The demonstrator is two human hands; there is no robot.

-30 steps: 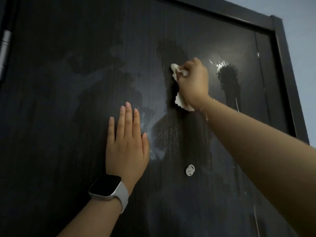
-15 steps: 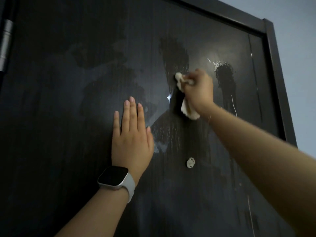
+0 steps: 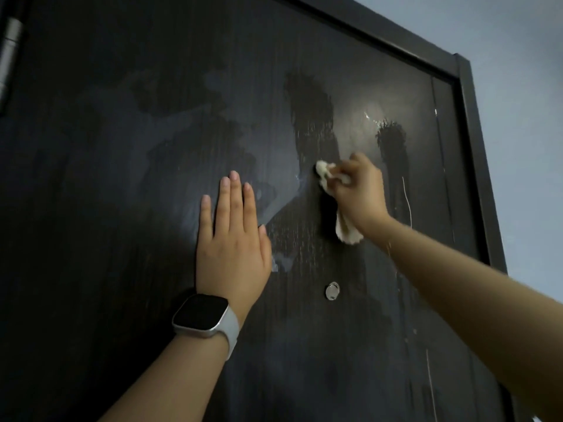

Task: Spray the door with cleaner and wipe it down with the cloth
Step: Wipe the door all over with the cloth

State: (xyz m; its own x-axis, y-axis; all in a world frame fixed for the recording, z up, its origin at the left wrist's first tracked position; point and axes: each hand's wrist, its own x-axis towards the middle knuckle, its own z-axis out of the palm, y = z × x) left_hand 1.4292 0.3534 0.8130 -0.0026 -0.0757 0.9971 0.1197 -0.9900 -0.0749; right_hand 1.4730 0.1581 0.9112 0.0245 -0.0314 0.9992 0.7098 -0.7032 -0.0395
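i see two hands on one door (image 3: 128, 208): left hand (image 3: 233, 239) flat, fingers straight, palm pressed on the panel. right hand (image 3: 359, 193) curled round one cloth (image 3: 347, 231), held against the door above one peephole (image 3: 332, 290). one watch (image 3: 204, 316) on left wrist

Home interior: dark wooden door (image 3: 122, 208) with peephole (image 3: 332, 290), painted wall (image 3: 518, 86).
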